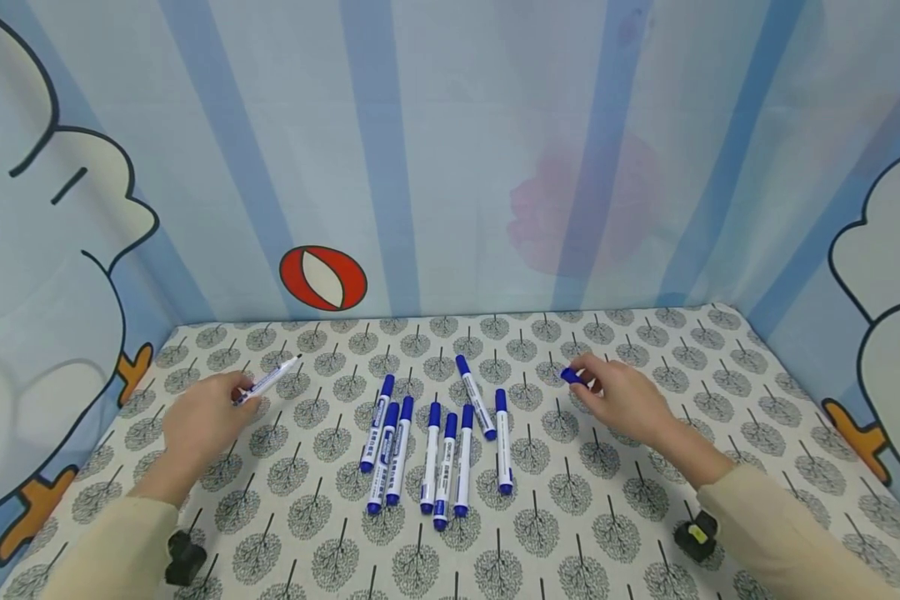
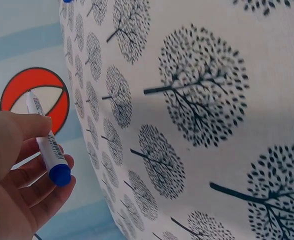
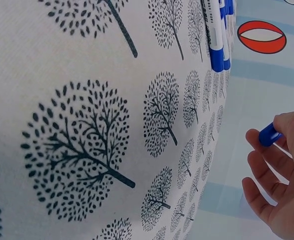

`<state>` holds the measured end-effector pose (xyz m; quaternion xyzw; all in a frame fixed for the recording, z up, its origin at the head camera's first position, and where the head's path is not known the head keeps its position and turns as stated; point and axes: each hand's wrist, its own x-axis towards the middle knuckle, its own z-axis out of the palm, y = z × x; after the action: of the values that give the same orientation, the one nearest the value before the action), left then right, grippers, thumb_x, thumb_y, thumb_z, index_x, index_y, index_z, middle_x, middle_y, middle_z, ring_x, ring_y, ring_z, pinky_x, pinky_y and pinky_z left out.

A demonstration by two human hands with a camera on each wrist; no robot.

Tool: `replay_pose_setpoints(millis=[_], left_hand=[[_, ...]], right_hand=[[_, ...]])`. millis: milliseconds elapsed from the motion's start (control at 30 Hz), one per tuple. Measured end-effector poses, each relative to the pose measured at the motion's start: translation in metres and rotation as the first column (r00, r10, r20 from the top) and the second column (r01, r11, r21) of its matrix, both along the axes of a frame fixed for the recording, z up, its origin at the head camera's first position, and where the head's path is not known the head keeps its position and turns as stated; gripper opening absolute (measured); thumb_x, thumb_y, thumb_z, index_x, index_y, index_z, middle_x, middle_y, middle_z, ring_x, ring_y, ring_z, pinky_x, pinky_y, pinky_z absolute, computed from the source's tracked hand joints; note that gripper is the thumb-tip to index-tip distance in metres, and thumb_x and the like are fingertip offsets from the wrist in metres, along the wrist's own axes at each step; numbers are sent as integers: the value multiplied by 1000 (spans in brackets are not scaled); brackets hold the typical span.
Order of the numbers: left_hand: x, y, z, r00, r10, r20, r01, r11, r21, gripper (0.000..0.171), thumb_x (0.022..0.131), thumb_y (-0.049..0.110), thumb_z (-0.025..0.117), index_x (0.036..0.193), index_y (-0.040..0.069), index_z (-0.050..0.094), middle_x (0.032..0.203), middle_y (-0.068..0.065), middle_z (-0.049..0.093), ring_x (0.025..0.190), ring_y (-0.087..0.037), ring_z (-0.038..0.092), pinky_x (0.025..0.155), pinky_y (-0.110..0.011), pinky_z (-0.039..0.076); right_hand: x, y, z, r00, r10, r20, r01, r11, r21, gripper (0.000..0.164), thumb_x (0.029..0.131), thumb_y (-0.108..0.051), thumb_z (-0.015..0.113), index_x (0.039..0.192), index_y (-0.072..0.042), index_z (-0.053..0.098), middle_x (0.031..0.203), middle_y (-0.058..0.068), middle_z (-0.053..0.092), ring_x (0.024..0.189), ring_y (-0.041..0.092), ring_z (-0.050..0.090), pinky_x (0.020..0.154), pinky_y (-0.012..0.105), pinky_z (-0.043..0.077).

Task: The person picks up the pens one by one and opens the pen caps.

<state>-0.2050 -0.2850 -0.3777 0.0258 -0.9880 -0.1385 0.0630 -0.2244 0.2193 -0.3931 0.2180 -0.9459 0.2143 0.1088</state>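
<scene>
An uncapped white marker [image 1: 272, 379] with a blue end is pinched between the thumb and fingers of my left hand [image 1: 208, 410], its dark tip pointing up and to the right. The same marker [image 2: 48, 145] crosses the fingers in the left wrist view. My right hand [image 1: 624, 398] pinches a small blue cap [image 1: 571, 376] between thumb and forefinger; in the right wrist view the other fingers spread loosely below the cap [image 3: 270, 135]. Between the hands lie several capped markers, among them a slanted marker [image 1: 476, 398] at the back and an upright-lying marker [image 1: 503, 442] at the right.
A cloth [image 1: 307, 517] printed with trees covers the table. Behind it hangs a striped blue backdrop [image 1: 457, 167] with a red ball print [image 1: 323, 278]. Black devices lie by both forearms, the right device [image 1: 695, 536] bearing a yellow mark.
</scene>
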Motion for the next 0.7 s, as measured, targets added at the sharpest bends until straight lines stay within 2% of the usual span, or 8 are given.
replay_pose_setpoints(millis=[267,500,700], left_hand=[[1,-27,-9,997,50,62,-50,999,7,34,85,23,60,111,1,58,88,-18,64,52,-18,47,39,-30,36],[5,-44,-12,983,137,119,-133,990,-47,33,86,22,57,109,-1,57,73,-13,60,49,-19,48,38,-31,38],[10,-58,-13,975,181,132,-172,982,-73,36,86,22,56,111,-3,56,72,-15,58,49,-19,46,38,-30,36]], right_hand=[[1,-3,0,1000,-6,21,6,1000,2,23,86,-17,62,106,-8,60,83,4,66,68,11,59,48,19,43],[2,-3,-1,1000,-1,25,0,1000,10,20,86,-18,63,104,-10,60,84,2,65,70,10,58,51,20,44],[2,-2,-1,1000,2,22,-2,1000,19,19,86,-18,63,103,-11,60,85,2,65,71,10,59,53,21,45]])
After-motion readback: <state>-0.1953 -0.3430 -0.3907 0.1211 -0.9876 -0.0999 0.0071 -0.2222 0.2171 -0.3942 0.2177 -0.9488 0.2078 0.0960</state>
